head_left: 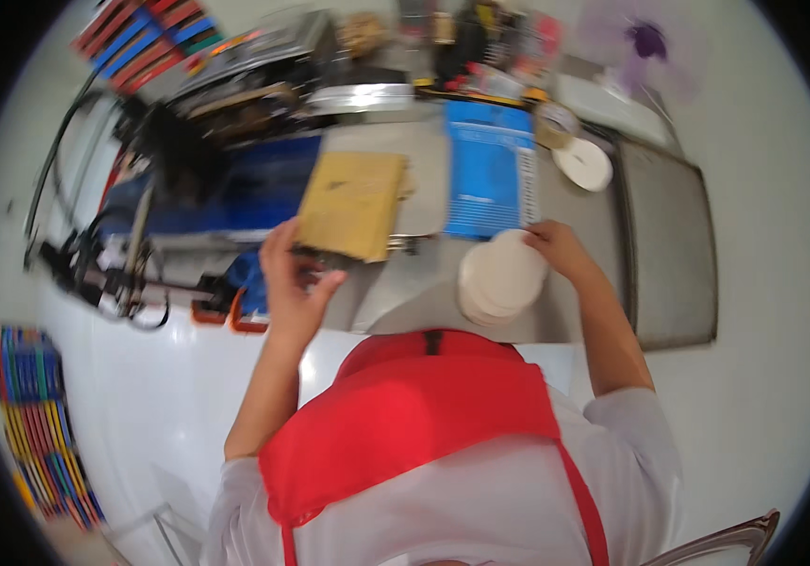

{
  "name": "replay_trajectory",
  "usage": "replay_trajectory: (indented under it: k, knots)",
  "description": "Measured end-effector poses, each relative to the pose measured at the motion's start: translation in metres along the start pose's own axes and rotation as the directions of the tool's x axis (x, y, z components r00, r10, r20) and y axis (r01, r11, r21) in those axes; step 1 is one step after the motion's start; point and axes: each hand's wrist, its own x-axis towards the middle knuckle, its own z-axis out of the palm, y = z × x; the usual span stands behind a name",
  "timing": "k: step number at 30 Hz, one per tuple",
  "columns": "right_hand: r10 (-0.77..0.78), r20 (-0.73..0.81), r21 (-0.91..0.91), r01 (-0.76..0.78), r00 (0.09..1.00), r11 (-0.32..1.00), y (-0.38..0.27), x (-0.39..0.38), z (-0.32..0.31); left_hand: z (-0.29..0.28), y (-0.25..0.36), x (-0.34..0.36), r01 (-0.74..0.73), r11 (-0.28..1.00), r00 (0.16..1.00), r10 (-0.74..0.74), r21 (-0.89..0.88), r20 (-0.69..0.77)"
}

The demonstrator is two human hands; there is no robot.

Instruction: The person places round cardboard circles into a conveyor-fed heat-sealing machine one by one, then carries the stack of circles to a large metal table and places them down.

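Note:
My right hand (556,247) pinches the upper right edge of a stack of white round discs (501,278) on the metal worktop. My left hand (301,274) is at the lower left corner of a yellow paper packet (348,203), its fingers curved and apart from the thumb; whether it touches the packet I cannot tell. A blue flat pack (488,170) lies behind the discs. A white round piece (582,164) lies at the back right, beside a roll of tape (555,124).
A metal tray (674,330) is at the right. A black arm-like fixture (165,141) and a dark blue sheet (264,170) are at the left. Piled tools (471,47) and a fan (647,38) stand at the back. Coloured stacked items (37,424) are at the lower left.

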Motion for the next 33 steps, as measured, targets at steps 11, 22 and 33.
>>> replay_trajectory:
  k: [11,22,33]
  knots:
    - [0.103,0.035,0.796,-0.090,0.994,0.598,0.023,-0.008,-0.051,-0.033,-0.121,-0.079,0.330,0.915,0.839,-0.171,0.231,-0.517]
    - [-0.148,-0.085,0.781,0.158,0.985,0.604,-0.046,0.006,-0.063,-0.091,-0.063,-0.004,0.358,0.912,0.802,-0.190,0.201,-0.566]
    - [-0.211,-0.181,0.719,0.276,0.961,0.638,-0.061,-0.006,-0.062,-0.115,-0.077,0.104,0.426,0.322,0.689,-0.722,-0.845,0.073]
